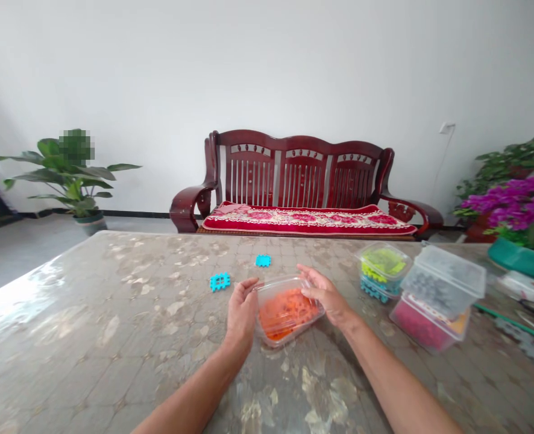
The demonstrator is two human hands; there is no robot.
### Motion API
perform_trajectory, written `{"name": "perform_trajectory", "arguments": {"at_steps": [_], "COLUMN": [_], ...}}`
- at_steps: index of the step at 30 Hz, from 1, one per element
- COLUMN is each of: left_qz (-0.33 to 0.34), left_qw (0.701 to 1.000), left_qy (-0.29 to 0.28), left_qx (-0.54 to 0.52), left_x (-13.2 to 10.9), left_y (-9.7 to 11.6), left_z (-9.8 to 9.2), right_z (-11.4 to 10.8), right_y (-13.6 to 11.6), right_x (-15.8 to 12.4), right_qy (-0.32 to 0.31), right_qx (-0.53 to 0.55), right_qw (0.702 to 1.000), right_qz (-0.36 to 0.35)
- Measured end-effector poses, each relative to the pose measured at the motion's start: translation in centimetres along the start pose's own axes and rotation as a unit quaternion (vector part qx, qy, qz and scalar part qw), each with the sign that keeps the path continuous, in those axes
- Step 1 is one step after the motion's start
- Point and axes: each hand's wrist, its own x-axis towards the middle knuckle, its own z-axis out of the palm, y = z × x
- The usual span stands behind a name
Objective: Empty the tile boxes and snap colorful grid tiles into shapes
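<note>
A clear plastic container [289, 313] full of orange pieces sits between my hands, low over or on the table; I cannot tell which. The fingers of my left hand [243, 307] close on its left rim. On the opposite side, my right hand [328, 296] grips the right rim, thumb over the edge. Just beyond the container lie two blue interlocking toy pieces: a window-shaped one [220, 281] to the left and a square one [263, 260] farther back.
To the right stand a clear container [384, 265] with green and blue pieces and stacked boxes [434, 301] holding grey and pink ones. Purple flowers in a teal pot [520, 259] occupy the table's far right. A wooden bench [301, 175] is behind the patterned table [158, 355].
</note>
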Motion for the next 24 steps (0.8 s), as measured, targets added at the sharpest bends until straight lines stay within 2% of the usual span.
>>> {"name": "perform_trajectory", "arguments": {"at_steps": [4,7,13,18,24], "left_qz": [0.014,0.027,0.009,0.011,0.038], "left_qw": [0.999,0.999,0.999,1.000,0.997], "left_qy": [-0.008,0.001,0.012,0.026,0.021], "left_qx": [0.029,0.042,0.031,0.002,0.062], "left_x": [-0.8,-1.7,-4.0,-4.2,-2.5], "left_y": [-0.8,-1.2,-1.4,-1.5,-1.6], "left_z": [0.2,0.2,0.2,0.5,0.3], "right_z": [-0.9,-1.4,-1.9,-1.6,-0.7], "right_y": [-0.1,-0.5,-0.7,-0.1,0.7], "right_x": [0.1,0.1,0.6,1.3,1.7], "right_qy": [-0.065,-0.084,-0.131,-0.100,-0.031], "right_qx": [-0.007,-0.024,-0.072,-0.144,-0.232], "right_qw": [0.998,0.996,0.988,0.985,0.971], "right_qz": [0.005,0.018,0.033,0.009,-0.055]}}
